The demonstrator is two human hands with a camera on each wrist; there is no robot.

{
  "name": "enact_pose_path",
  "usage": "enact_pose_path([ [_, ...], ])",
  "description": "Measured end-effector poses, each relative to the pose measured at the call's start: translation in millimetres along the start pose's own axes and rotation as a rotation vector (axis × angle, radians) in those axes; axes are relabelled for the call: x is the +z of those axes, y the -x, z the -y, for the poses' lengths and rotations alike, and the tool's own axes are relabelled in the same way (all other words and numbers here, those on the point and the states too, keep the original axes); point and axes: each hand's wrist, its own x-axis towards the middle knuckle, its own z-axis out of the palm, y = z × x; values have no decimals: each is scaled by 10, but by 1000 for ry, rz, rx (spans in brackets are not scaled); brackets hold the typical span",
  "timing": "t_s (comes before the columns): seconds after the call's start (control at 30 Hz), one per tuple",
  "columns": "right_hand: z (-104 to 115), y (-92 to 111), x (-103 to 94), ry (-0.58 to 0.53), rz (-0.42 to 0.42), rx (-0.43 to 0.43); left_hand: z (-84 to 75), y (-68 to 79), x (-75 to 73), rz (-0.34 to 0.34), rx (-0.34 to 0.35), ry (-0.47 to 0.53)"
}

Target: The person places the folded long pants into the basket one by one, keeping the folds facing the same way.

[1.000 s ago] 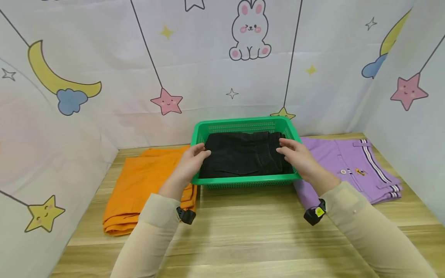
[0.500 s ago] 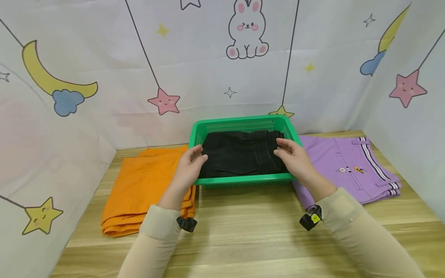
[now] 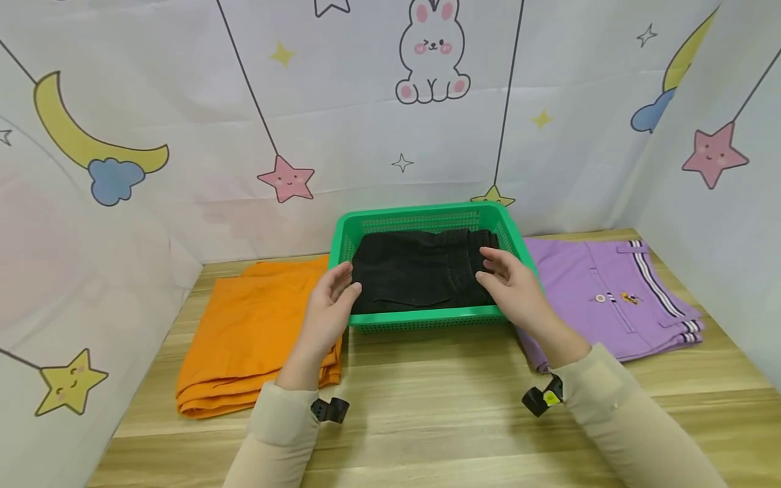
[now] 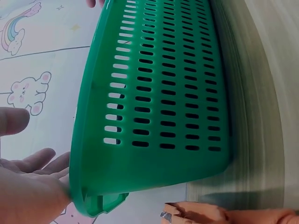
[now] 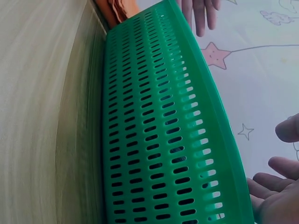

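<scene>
In the head view a green plastic basket (image 3: 421, 316) holds folded black pants (image 3: 405, 268), which lie flat inside it. Over the basket's left front corner is my left hand (image 3: 328, 301), fingers relaxed and holding nothing. My right hand (image 3: 515, 288) hovers over the right front part, thumb and fingers apart with nothing between them. The left wrist view has the slotted basket wall (image 4: 154, 170) with my left hand (image 4: 32, 186) beyond its rim. From the right wrist, my right hand (image 5: 280, 193) shows beside the rim (image 5: 224, 135), its fingers spread.
Folded orange pants (image 3: 250, 325) lie on the wooden table (image 3: 433, 407) left of the basket. To its right are folded purple pants (image 3: 610, 291) with striped trim. A white cloth backdrop (image 3: 360, 122) with cartoon prints stands behind and at both sides.
Both hands have drawn back slightly toward me over the basket. The black pants stay in the basket, and the head view has shifted a little.
</scene>
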Motion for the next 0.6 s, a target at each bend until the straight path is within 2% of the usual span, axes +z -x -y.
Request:
enact_pose_path([
  [0.27,-39,46,33,23,-13,-56,35,87,-42,-41,-4,24],
  [0.6,-93,100,30,4,-32,-59,86,180,-166,-67,31,30],
])
